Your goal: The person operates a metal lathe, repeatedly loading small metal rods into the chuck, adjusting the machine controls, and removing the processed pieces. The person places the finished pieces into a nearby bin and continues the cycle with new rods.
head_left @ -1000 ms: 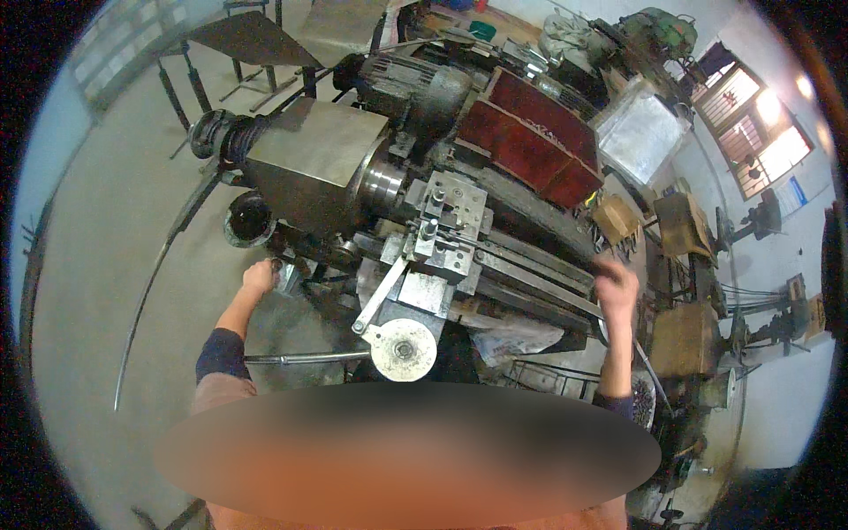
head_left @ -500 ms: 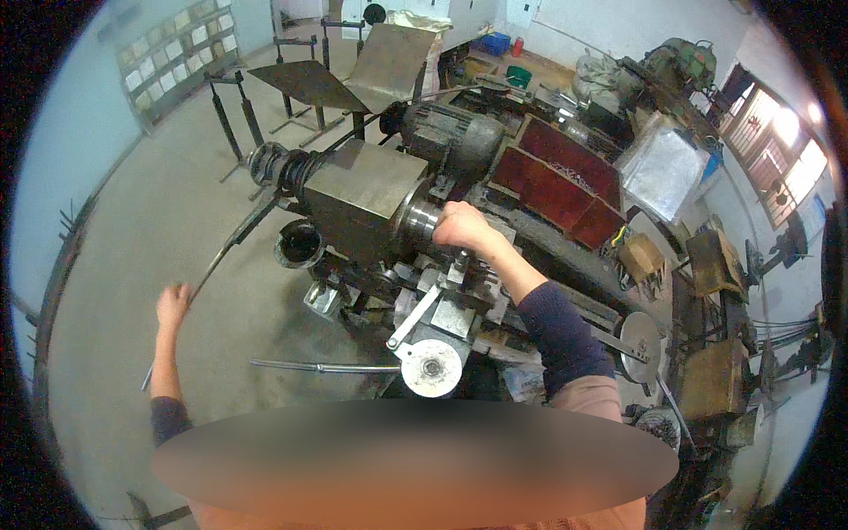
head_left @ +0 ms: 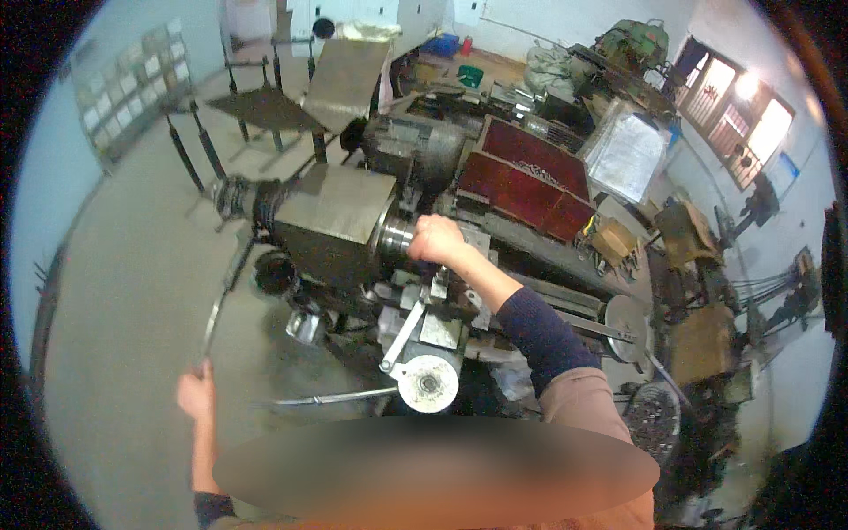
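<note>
Bar stock (head_left: 221, 296) is being gripped by the left hand (head_left: 196, 393) behind the lathe headstock (head_left: 331, 225); the right hand (head_left: 435, 238), fisted at the chuck (head_left: 395, 237), is seemingly feeding it; clamping likely follows.

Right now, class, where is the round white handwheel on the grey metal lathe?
In the head view, the round white handwheel sits low at the centre, on the near side of the grey metal lathe, below the right hand.

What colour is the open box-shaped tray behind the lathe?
Dark red open box-shaped tray, best seen in the head view.
</note>
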`<act>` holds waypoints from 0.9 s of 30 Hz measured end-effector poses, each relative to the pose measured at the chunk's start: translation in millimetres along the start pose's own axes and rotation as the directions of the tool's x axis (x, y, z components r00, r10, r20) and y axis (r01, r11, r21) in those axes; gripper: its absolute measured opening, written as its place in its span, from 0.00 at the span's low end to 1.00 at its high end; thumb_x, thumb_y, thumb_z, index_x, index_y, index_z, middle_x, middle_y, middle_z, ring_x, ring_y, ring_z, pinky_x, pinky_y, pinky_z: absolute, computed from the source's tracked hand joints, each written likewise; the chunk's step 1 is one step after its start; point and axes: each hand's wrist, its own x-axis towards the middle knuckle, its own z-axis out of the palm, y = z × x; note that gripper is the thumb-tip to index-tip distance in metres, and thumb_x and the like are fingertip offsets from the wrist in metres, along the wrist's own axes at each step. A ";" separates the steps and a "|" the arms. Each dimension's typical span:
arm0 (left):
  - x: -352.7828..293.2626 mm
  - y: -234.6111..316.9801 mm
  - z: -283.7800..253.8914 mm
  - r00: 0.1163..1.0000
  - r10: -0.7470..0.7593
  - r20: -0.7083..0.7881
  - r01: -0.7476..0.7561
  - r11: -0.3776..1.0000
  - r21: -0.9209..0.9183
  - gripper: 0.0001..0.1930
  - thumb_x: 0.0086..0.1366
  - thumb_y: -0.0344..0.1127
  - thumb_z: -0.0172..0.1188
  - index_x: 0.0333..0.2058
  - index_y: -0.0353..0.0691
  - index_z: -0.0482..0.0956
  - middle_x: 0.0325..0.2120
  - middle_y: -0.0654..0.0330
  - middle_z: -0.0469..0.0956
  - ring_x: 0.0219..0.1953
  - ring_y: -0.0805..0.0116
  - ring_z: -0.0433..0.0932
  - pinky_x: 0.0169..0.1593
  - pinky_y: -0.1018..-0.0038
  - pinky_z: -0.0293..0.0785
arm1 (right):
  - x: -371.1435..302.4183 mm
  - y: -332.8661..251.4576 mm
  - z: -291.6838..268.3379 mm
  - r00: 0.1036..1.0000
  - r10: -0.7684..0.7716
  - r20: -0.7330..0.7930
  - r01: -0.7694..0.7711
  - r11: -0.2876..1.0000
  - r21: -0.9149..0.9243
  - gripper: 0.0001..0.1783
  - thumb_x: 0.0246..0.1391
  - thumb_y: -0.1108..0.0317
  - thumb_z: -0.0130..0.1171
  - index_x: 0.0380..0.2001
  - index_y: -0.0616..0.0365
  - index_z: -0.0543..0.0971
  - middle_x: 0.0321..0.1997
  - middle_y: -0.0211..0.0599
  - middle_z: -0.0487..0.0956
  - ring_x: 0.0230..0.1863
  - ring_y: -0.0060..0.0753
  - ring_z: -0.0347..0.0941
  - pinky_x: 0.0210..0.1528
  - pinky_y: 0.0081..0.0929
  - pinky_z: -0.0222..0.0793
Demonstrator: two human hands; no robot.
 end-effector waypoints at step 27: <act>-0.7 51.8 8.8 0.860 0.339 0.383 -0.203 0.913 -0.354 0.12 0.46 0.35 0.61 0.22 0.31 0.71 0.15 0.51 0.72 0.19 0.60 0.74 0.24 0.66 0.69 | -23.5 112.5 -92.9 0.926 0.185 -0.328 -0.183 0.982 0.038 0.12 0.26 0.63 0.54 0.17 0.57 0.79 0.21 0.48 0.76 0.26 0.46 0.73 0.35 0.34 0.70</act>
